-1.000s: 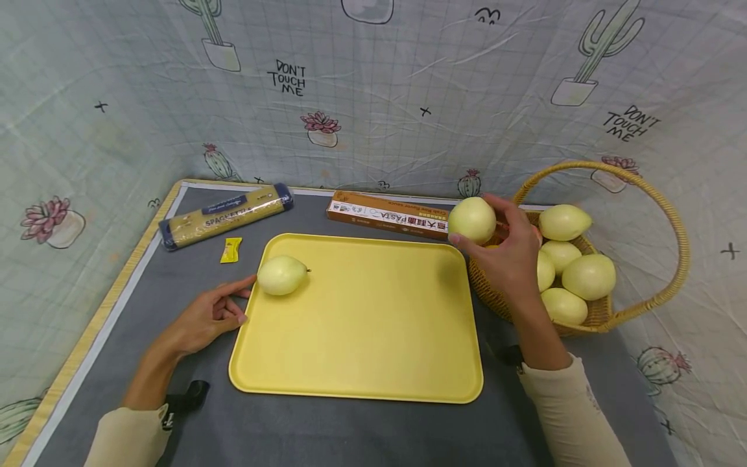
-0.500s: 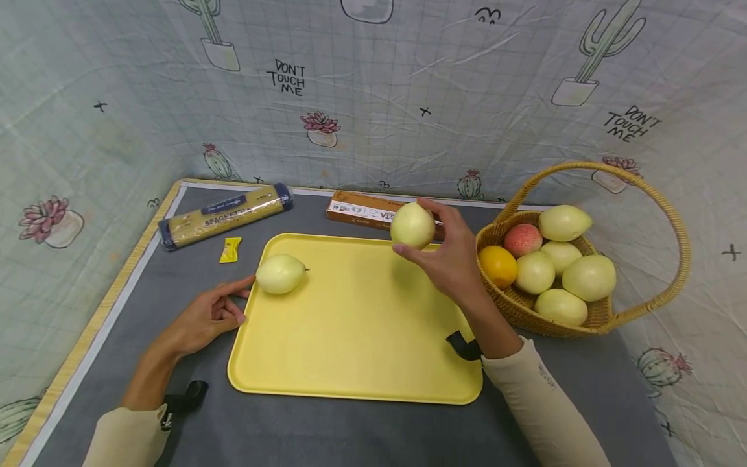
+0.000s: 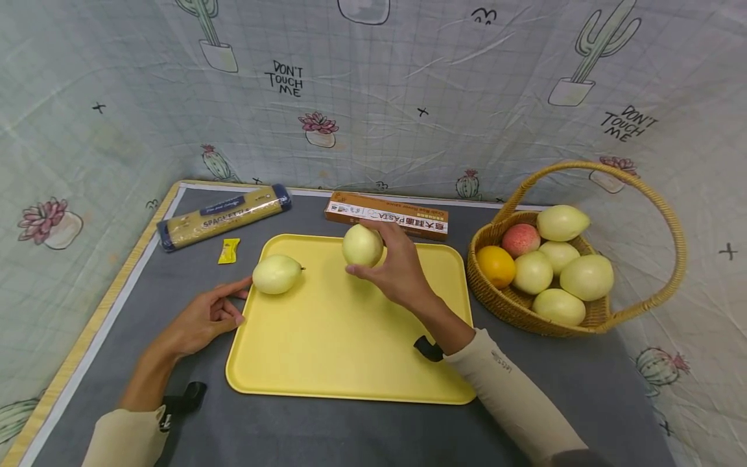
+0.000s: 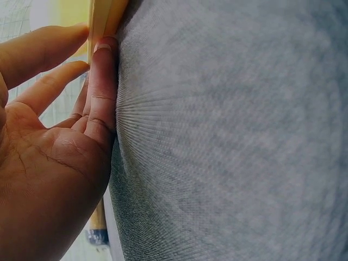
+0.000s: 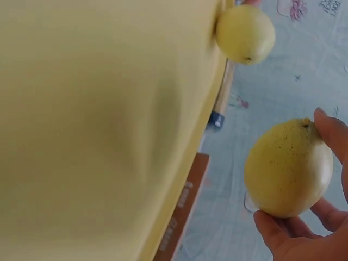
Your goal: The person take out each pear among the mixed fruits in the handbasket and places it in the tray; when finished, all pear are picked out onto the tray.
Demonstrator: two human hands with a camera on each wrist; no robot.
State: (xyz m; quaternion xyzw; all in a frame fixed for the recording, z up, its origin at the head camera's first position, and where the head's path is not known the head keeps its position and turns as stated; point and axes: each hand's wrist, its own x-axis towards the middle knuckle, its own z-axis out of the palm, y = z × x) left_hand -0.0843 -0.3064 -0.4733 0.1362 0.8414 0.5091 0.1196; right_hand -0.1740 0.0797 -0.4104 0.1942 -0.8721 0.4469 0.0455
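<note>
I judge this a placing step: 1 pear [image 3: 361, 246] aloft over the yellow tray [image 3: 350, 344].
I see the right hand [image 3: 397, 266] grasping it; the left hand's [image 3: 204, 318] unclenched fingers touch the rim. Next probably calls for a gentle lowering.

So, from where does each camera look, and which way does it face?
Head: on the head, facing forward and down at the tray and basket; left hand, right hand and sleeves show.
Left wrist: on that wrist, facing along the left hand to the tray's edge and grey cloth; no other body part shows.
Right wrist: on that wrist, facing over the tray to the sheet; chiefly the right hand, holding a pear, shows.
Head and right wrist share tray and this pear.
</note>
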